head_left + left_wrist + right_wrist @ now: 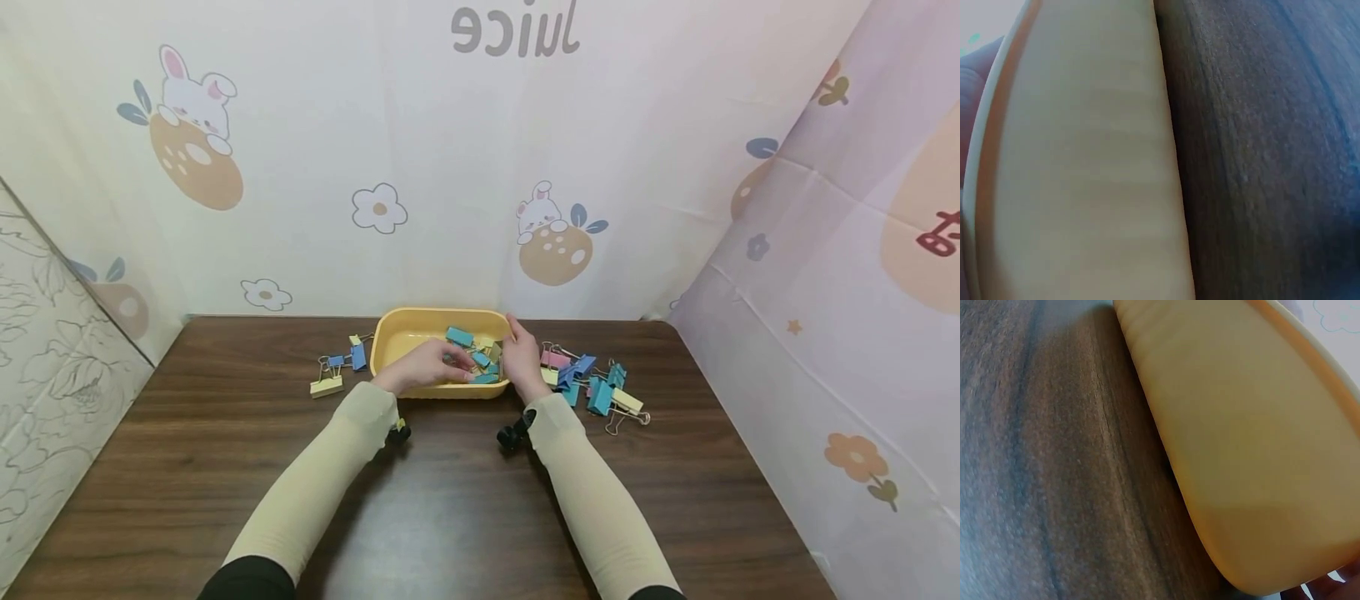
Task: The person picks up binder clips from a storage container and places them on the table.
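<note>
A yellow plastic bin (pixel 401 321) stands on the table near its back edge, with teal and yellow binder clips (pixel 460 337) gathered in its right half. My left hand (pixel 427 365) reaches over the front rim into it. Its fingertips are at a teal binder clip (pixel 484 379); whether they pinch it cannot be seen. At the bin's right end, my right hand (pixel 521 360) grips the wall and rim. In the left wrist view the bin's outer wall (pixel 1085 150) hides most of the hand. A few fingers (pixel 1329 589) of the right hand show by the bin's corner in the right wrist view.
Right of the bin lies a pile of pink, blue, teal and yellow binder clips (pixel 600 396). To its left sit a few blue and yellow binder clips (pixel 327 387). A patterned curtain (pixel 450 125) hangs behind the dark wooden table (pixel 450 500).
</note>
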A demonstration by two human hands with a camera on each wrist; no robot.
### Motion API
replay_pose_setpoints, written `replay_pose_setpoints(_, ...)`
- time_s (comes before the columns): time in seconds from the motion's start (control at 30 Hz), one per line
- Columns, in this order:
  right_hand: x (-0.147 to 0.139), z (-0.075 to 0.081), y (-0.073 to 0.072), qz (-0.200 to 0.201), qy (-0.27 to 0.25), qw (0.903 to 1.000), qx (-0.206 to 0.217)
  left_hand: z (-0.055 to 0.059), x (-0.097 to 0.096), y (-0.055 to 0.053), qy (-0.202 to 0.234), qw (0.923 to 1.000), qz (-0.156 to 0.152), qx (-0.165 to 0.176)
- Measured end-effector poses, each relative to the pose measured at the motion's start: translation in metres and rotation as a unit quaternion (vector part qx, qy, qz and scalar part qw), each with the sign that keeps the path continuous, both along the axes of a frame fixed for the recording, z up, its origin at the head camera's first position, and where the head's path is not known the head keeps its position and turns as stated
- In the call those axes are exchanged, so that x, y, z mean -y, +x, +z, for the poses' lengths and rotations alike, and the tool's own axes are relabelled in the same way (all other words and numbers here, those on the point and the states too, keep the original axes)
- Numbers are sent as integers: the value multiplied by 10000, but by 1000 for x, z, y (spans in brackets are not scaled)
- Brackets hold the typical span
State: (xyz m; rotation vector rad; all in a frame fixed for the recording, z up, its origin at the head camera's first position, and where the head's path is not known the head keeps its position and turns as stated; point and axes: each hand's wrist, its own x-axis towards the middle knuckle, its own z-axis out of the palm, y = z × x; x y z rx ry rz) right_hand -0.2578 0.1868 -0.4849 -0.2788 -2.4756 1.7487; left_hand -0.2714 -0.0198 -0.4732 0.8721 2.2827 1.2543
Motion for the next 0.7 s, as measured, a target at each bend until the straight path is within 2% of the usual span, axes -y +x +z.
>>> replay_pose_setpoints(0.07, 0, 0, 0, -5, 4, 10000, 26, -1, -2, -1, -188, 9994, -187, -217)
replay_pose_setpoints(0.2, 0, 1, 1, 13, 12, 9999, 103, 0, -6, 0, -469, 9974, -424, -358)
replay_pose_setpoints(0.33, -1, 1, 0, 45, 23, 10000, 74, 4, -11, 0, -623, 9961, -577, -247)
replay_pose_setpoints(0.43, -1, 0, 0, 47, 49, 10000, 40, 6, -17, 0, -792, 9933, -772, -339)
replay_pose_setpoints(0.6, -2, -2, -1, 58, -12, 10000, 3, 8, -26, -1, -1109, 9852, -964, -882)
replay_pose_setpoints(0.7, -2, -2, -1, 81, -28, 10000, -1, 10, -31, -2, -1317, 9776, -1103, -1213)
